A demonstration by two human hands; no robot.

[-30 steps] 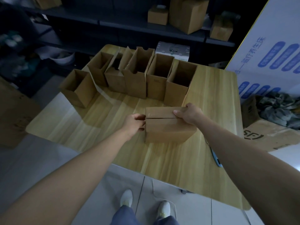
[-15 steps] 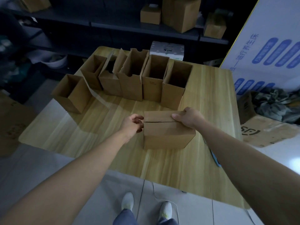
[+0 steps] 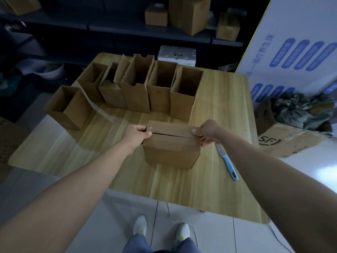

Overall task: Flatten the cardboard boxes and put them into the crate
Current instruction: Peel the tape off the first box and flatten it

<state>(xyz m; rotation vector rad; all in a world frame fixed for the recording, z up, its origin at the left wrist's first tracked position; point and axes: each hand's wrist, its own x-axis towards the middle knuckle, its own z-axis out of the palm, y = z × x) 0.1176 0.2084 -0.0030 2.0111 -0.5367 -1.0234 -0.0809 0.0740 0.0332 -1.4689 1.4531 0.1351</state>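
Observation:
A closed brown cardboard box (image 3: 171, 152) stands on the wooden table (image 3: 182, 183) in front of me, its two top flaps meeting along a taped seam. My left hand (image 3: 136, 133) grips its upper left end, fingers curled at the seam's end. My right hand (image 3: 207, 132) holds the upper right corner, thumb on top and fingers down the side. Behind it stands a row of several open, upright cardboard boxes (image 3: 160, 88), with one more open box (image 3: 67, 106) at the left. No crate is in view.
A blue-handled knife (image 3: 227, 161) lies on the table right of the closed box. A big cardboard box with cloth (image 3: 291, 128) sits on the floor at the right, beside a white printed board (image 3: 300, 42). Dark shelves with boxes (image 3: 187, 13) run behind the table.
My right hand has slid from the middle of the box's top to its right corner. The knife, earlier mostly hidden by my right arm, now shows fully.

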